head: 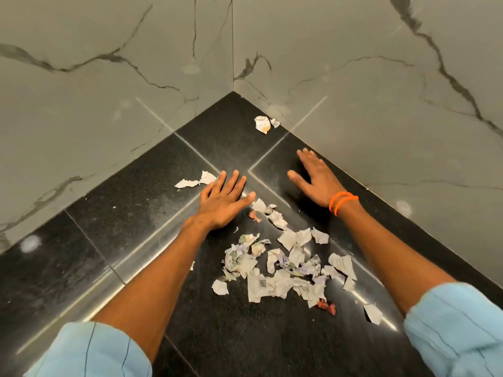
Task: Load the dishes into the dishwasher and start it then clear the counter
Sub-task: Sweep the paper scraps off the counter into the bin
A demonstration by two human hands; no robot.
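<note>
A black granite counter runs into a corner between two marble walls. A heap of torn paper scraps lies on it between my forearms. My left hand lies flat on the counter with straight fingers, just left of the heap's far end. A loose white scrap sits beside its fingertips. My right hand rests flat with spread fingers near the right wall, an orange band on its wrist. Two more scraps lie deep in the corner beyond both hands.
Grey marble walls close the counter on the left and right, meeting at the corner ahead. A single scrap lies apart by my right forearm. Pale seams cross the dark stone.
</note>
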